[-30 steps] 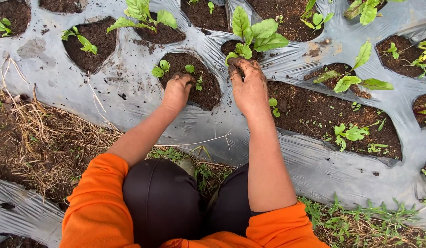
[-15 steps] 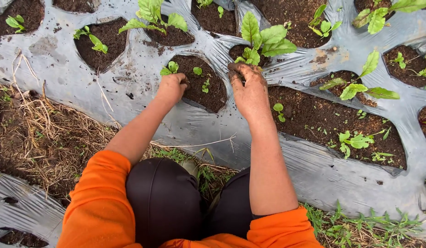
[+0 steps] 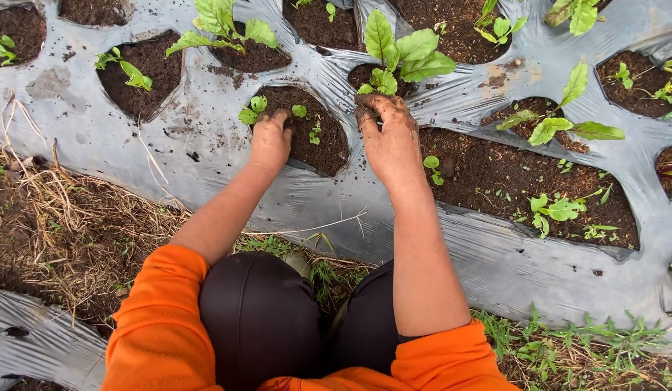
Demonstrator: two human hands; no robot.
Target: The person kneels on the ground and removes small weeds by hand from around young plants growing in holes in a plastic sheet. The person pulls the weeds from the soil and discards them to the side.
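Note:
My left hand (image 3: 271, 139) rests on the left side of a soil-filled hole (image 3: 318, 137) in grey plastic mulch sheeting (image 3: 206, 152), fingers curled into the dirt beside a small green seedling (image 3: 252, 109). Two more tiny seedlings (image 3: 307, 123) stand in the same hole. My right hand (image 3: 388, 141), caked with soil, lies on the sheeting at the hole's right rim, fingers bent down toward the base of a larger leafy plant (image 3: 397, 52). I cannot make out anything held in either hand.
Several other holes in the sheeting hold dark soil and leafy seedlings (image 3: 220, 25). A long torn opening (image 3: 517, 188) at the right holds soil and small weeds. Dry straw and grass (image 3: 68, 217) lie at the left. My knees (image 3: 260, 311) are below.
My left hand has shifted slightly up toward the seedling at the hole's left rim. My right hand stays at the right rim, fingers a little more spread. The view has wobbled.

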